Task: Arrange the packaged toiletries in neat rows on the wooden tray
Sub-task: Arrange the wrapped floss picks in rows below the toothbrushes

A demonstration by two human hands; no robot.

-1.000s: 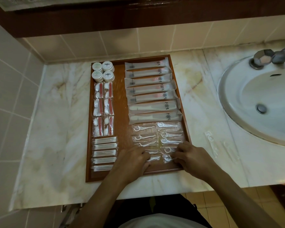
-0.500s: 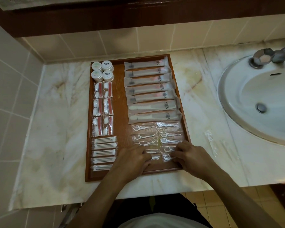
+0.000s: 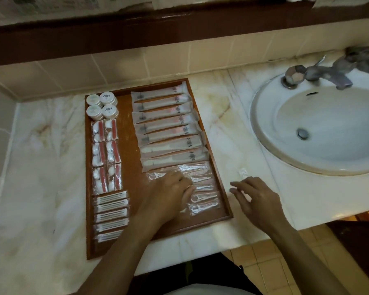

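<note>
Nearest the camera, two bare forearms reach over the front edge of the marble table (image 3: pixel 41 188). The left hand (image 3: pixel 166 196) lies on the wooden tray (image 3: pixel 134 177), its fingers bent down onto the clear floss pick packets (image 3: pixel 202 194) in the tray's near right corner; whether it pinches one or only presses on them is hard to tell. The right hand (image 3: pixel 256 196) is off the tray, over the table just to the tray's right, fingers relaxed and slightly spread, holding nothing that shows. A small clear packet (image 3: pixel 243 173) lies on the table just beyond its fingertips.

In the tray's near left corner sit five cotton swab packets (image 3: pixel 111 216) stacked in a column. Beyond them are six red-and-white packets (image 3: pixel 107 154) in two columns. On the right, long toothbrush sleeves (image 3: pixel 168 128) run crosswise in a row toward the back. Four round white containers (image 3: pixel 101 105) fill the far left corner.

To the right, well apart from the tray, a white sink (image 3: pixel 320 128) is set into the table, with a metal faucet (image 3: pixel 320 75) at its far rim. A tiled wall (image 3: pixel 136 67) rises behind.
</note>
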